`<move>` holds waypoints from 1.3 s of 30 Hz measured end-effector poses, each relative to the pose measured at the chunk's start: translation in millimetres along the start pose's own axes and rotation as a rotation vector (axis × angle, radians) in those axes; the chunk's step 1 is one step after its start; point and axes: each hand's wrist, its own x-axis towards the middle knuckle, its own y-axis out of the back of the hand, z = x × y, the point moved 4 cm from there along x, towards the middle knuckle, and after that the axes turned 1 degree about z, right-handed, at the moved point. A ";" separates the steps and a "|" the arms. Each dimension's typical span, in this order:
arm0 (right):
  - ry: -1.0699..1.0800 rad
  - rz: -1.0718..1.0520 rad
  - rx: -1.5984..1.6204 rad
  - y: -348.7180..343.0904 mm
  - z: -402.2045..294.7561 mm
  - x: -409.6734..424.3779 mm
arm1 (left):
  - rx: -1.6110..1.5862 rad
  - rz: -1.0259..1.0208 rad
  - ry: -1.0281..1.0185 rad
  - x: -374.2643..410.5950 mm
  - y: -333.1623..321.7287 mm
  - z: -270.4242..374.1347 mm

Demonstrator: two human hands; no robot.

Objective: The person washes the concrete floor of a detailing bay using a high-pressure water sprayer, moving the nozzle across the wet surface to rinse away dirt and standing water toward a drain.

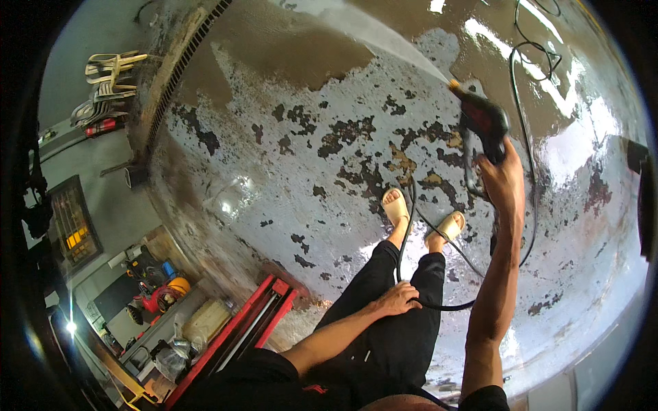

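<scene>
My right hand (503, 181) grips the handle of a black pressure washer gun (486, 120), which is slightly blurred. From its yellow nozzle (453, 84) a white fan of water (406, 49) sprays toward the top of the view, over brown muddy water (293, 49) on the floor. Down by my thighs, my left hand (397, 299) is closed around a black hose (447, 307). The hose loops past my feet in tan slide sandals (396, 205). Under me the grey painted floor (288, 216) is wet, with dark patches where paint has peeled.
A slotted drain channel (177, 77) crosses the upper left, near stacked plastic chairs (110, 77). Close on my left stands a red metal frame (267, 303), beside a cluttered bench (175, 313). More hose (516, 87) coils across the wet floor at the right.
</scene>
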 end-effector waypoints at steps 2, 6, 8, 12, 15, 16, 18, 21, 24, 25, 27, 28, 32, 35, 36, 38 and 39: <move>-0.074 -0.027 -0.141 16.7 34.0 -30.9 | 0.024 -0.058 -0.024 -3.1 -2.3 -0.5; -0.180 -0.312 -0.122 18.7 85.9 -82.2 | 0.020 -0.074 -0.143 4.8 -9.0 22.3; -0.162 -0.299 -0.213 16.7 93.8 -88.8 | 0.066 -0.129 -0.099 9.2 -16.9 31.6; -0.143 -0.044 -0.136 6.3 87.1 -70.9 | 0.076 -0.114 -0.029 -10.8 -27.0 16.5; -0.075 -0.272 -0.136 -3.1 93.6 -45.0 | 0.060 -0.102 0.010 -9.3 -33.2 23.4; -0.131 -0.178 -0.085 -6.2 98.8 -36.8 | 0.050 -0.093 0.013 -11.0 -35.4 23.7; -0.232 -0.094 0.020 -6.4 87.7 -24.6 | 0.066 -0.120 0.038 -18.6 -40.7 20.0; -0.113 -0.266 0.053 -12.7 98.7 -10.9 | 0.029 -0.099 0.075 -22.3 -57.3 25.2; -0.113 -0.171 -0.006 -15.6 113.9 -1.7 | 0.026 -0.077 0.080 -17.6 -69.8 27.1; -0.108 -0.161 0.013 -13.0 103.7 -1.7 | 0.023 -0.041 0.076 -13.6 -74.2 30.3; -0.192 -0.233 -0.022 -10.1 98.2 -4.9 | 0.015 0.022 0.070 -10.6 -85.0 37.6; -0.166 -0.189 -0.038 -10.3 99.6 -5.1 | 0.010 0.004 0.074 -10.1 -90.4 38.0; -0.061 -0.209 0.026 -14.2 108.2 5.1 | 0.003 0.029 0.093 -2.0 -103.7 42.6; -0.058 -0.217 0.043 -13.9 106.0 2.0 | -0.005 0.087 0.095 -2.6 -118.8 45.9; -0.078 -0.238 0.061 -11.6 100.8 3.5 | -0.009 0.102 0.102 -1.7 -119.1 46.7; -0.084 -0.295 0.037 -10.9 99.7 10.9 | -0.006 0.131 0.123 1.7 -121.6 49.9; -0.069 -0.261 0.035 -10.5 97.1 12.1 | -0.003 0.142 0.114 2.7 -124.6 51.1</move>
